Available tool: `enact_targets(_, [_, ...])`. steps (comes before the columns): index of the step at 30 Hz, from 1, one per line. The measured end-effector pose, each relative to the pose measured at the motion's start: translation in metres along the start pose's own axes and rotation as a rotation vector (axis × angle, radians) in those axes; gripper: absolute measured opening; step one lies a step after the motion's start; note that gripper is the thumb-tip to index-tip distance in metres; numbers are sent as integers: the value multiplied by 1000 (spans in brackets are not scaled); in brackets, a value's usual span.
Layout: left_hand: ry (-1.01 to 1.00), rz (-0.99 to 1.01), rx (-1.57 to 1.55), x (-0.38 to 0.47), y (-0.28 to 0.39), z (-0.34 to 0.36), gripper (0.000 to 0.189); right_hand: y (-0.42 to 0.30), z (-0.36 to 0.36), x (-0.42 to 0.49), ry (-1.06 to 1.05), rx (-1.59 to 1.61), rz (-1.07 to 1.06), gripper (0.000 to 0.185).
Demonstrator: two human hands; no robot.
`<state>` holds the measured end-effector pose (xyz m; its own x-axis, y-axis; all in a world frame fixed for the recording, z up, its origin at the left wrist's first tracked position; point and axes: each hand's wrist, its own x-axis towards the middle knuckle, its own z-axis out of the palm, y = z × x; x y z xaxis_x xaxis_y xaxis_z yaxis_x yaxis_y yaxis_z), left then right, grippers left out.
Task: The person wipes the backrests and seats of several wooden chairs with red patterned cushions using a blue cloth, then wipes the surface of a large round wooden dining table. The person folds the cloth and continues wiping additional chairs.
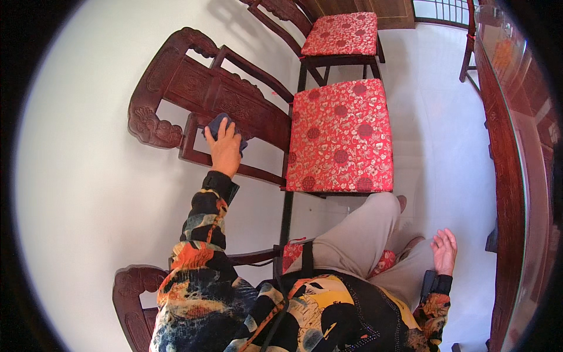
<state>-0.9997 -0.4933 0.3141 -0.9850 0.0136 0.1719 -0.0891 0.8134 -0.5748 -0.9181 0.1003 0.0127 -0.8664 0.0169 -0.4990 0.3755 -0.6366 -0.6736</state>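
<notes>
My left hand (225,152) presses a dark blue cloth (216,125) against the back of a carved dark-wood chair (187,83). The cloth lies bunched under my spread fingers, over the lower side of the carved centre panel. A red brocade seat cushion (338,136) with gold flowers and dark round medallions covers that chair's seat. Off to the right, my right hand (445,253) rests in the air beside my leg, holding nothing, with its palm turned partly up and fingers loosely bent.
A second carved chair with a red cushion (341,34) stands beyond. Below left shows another chair back (136,286); I sit on a red cushion. Along the right runs a dark-wood table edge (508,198) with a glass top. A white wall (79,176) rises behind the chairs.
</notes>
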Motion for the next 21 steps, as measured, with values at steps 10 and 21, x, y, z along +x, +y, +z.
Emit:
enact_targets(10, [162,-240,-171,-11,31,32,55,4,-2,-1,24,14,-53,31])
enact_targets(21, [245,-233,-449,-16,74,87,56,3,1,-1,61,-70,-56,30])
